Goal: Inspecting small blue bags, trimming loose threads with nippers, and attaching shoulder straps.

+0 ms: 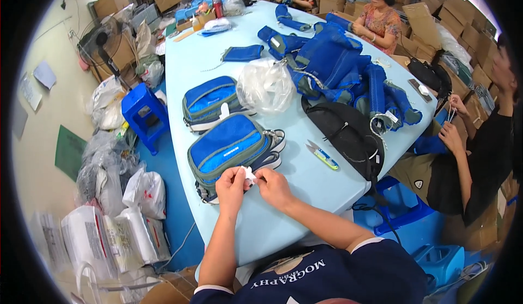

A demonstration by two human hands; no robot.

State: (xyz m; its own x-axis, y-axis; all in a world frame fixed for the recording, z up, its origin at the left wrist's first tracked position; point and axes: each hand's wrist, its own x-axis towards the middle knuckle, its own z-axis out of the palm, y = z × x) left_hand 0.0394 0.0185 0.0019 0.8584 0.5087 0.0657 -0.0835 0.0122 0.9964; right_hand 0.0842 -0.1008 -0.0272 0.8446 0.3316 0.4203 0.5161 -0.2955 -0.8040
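My left hand (231, 188) and my right hand (273, 188) are close together above the near part of the table, fingers pinched on a small crumpled white piece (249, 174), perhaps paper or a tag. Just beyond them is a blue and grey zippered bag (231, 147), its front panel facing up. Behind it lies a similar blue bag (210, 98) with a white tag on its edge. A clear plastic bag (266, 86) rests beside that one. To the right of my hands lies a pair of yellow-green and blue thread snips (322, 156).
A black bag (348, 135) and a heap of blue fabric pieces (332, 59) cover the right side of the light-blue table (305, 195). Co-workers sit along the right and far edges. A blue stool (144, 113) and filled plastic sacks (90, 238) stand left.
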